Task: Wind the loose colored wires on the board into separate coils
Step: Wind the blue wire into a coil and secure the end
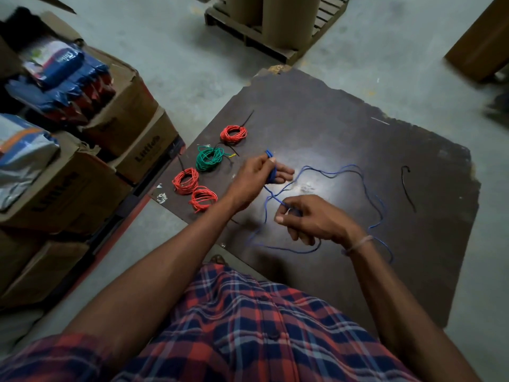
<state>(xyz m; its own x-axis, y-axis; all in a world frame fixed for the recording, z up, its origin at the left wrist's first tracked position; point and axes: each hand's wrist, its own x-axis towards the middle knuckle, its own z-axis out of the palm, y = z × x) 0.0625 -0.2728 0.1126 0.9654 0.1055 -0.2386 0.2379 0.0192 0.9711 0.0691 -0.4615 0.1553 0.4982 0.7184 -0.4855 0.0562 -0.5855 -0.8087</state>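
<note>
A long blue wire (355, 172) lies in loose loops across the dark board (344, 111). My left hand (259, 175) holds the first few turns of this wire, wound round its fingers. My right hand (311, 219) pinches the same wire a little nearer to me, and the strand runs taut between both hands. On the board's left side lie three red coils (233, 133) (185, 180) (203, 199) and one green coil (209, 158).
A black cable tie (408, 188) lies on the board to the right, and more black ties sit by the coils. Stacked cardboard boxes (82, 172) stand to the left. A wooden pallet (275, 26) with cardboard rolls is behind the board.
</note>
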